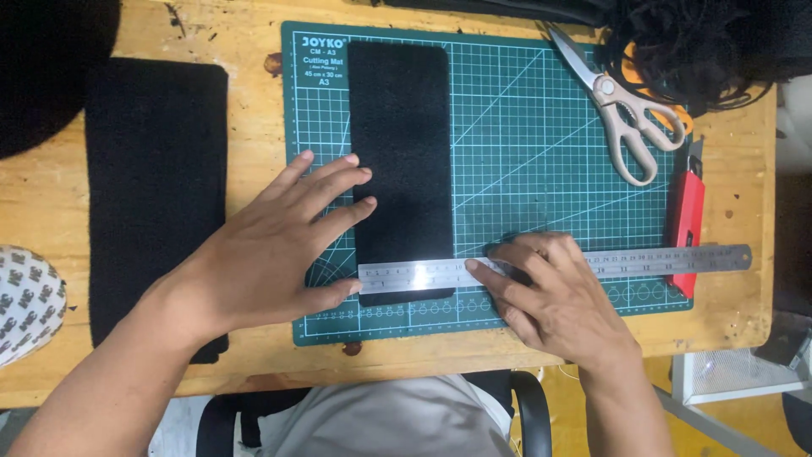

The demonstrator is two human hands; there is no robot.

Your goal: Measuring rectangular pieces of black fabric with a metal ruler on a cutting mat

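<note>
Two hands press flat on a green cutting mat (pixel 541 127) that lies on the wooden table (pixel 254 76). On the mat lies a long black felt strip (pixel 399 144), matte, with rounded corners, running from 12 to 6 o'clock. A steel ruler (pixel 660 258) crosses its lower end from 9 to 3 o'clock. The left hand (pixel 279 245) is open, fingers spread, fingertips on the strip's left edge, thumb touching the ruler's end; the strip sits at its 2 o'clock. The right hand (pixel 550 292), open and flat, pins the ruler; the strip is at its 10 o'clock. Scissors (pixel 622 110) and a red utility knife (pixel 685 220) rest at the mat's 3 o'clock side.
</note>
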